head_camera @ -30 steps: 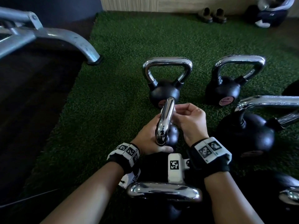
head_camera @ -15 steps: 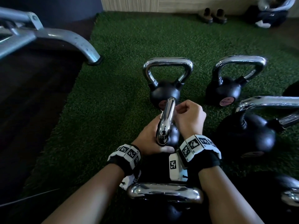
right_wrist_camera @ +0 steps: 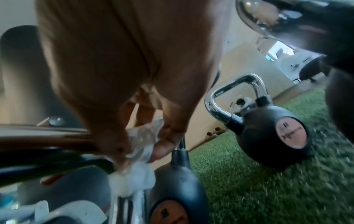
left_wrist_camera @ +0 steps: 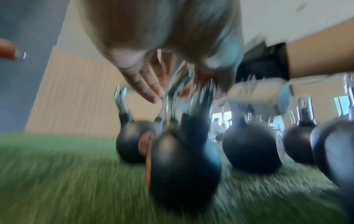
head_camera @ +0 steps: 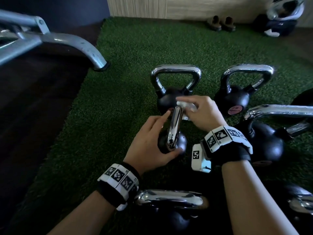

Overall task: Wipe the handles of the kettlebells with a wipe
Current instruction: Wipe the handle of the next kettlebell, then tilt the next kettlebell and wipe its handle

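Open green turf (head_camera: 132, 92) fills the upper middle and left of centre in the head view; its left edge meets dark floor (head_camera: 33, 116), with a grey machine leg (head_camera: 81, 48) at upper left. Right and bottom are crowded with kettlebells. The small kettlebell (head_camera: 174, 143) being wiped stands at frame centre, chrome handle (head_camera: 175, 126) end-on to the camera. Left hand (head_camera: 149, 146) sits left of the handle, fingers fairly straight along it, thumb on the black ball; loose, not wrapped around. Right hand (head_camera: 203, 114) is right of the handle top, fingertips pinching a crumpled white wipe (head_camera: 186, 106) against the far end of the handle; right wrist view confirms the wipe (right_wrist_camera: 143, 145) between thumb and fingers. Left wrist view is blurred.
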Tool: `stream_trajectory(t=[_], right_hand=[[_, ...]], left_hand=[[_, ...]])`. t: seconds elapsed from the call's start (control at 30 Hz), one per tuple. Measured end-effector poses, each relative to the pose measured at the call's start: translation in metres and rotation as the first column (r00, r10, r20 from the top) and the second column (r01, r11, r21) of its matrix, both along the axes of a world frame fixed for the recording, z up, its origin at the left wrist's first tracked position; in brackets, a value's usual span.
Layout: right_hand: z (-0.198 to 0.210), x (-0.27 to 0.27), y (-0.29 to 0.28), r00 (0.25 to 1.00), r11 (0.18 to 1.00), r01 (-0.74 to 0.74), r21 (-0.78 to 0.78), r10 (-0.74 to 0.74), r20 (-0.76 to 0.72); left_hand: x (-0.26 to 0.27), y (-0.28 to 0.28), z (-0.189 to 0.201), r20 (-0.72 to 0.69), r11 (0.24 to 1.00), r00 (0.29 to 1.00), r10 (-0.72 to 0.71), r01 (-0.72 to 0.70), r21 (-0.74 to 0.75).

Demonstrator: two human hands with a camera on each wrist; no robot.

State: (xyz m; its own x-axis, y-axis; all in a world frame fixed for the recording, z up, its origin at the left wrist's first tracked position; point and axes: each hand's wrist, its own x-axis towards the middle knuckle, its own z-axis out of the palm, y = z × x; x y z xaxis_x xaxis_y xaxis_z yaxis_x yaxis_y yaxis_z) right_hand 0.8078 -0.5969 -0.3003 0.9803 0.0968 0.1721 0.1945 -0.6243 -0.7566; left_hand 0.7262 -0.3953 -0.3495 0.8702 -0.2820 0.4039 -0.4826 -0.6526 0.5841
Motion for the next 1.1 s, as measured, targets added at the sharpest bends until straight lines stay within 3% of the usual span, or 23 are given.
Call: stream_trajectory(t=[0.1,0.23,0.37,0.67,0.77,0.83,0.93,1.1], right_hand=[[0.003,-0.001,0.003,0.995,0.994,-0.097,-0.057,0.095,-0.029],[0.004,-0.009,-0.004,0.999,0.998,-0.037,-0.048,0.036,-0.031],[0.007,-0.025,-0.02,0.998,0.994,0.002,-0.107,-0.009,-0.062],[0.019,-0.048,-0.034,0.99,0.981,-0.065,-0.185,0.039,-0.139],[0.026,-0.037,-0.044,0.982,0.982,-0.087,-0.17,0.056,-0.18],[0.032,-0.026,-0.049,0.99,0.996,-0.041,-0.074,0.031,-0.139],[0.039,-0.008,-0.048,0.996,0.988,0.059,0.144,-0.049,-0.07],[0.058,0.022,-0.048,0.974,0.95,0.218,0.225,-0.228,0.016]], left_hand=[[0.004,0.003,0.01,0.018,0.998,1.0,-0.007,0.006,0.066],[0.017,0.02,0.022,0.001,0.985,0.995,-0.101,0.1,0.143],[0.038,0.048,0.038,-0.188,0.952,0.948,-0.256,0.28,0.119],[0.053,0.06,0.047,-0.307,0.979,0.942,-0.134,0.173,0.105],[0.071,0.064,0.057,-0.518,0.961,0.843,-0.142,0.242,0.132],[0.09,0.066,0.063,-0.636,0.943,0.754,-0.161,0.309,0.127],[0.12,0.07,0.069,-0.702,0.935,0.696,-0.154,0.331,0.123],[0.157,0.085,0.086,-0.767,0.944,0.64,-0.033,0.272,0.186]])
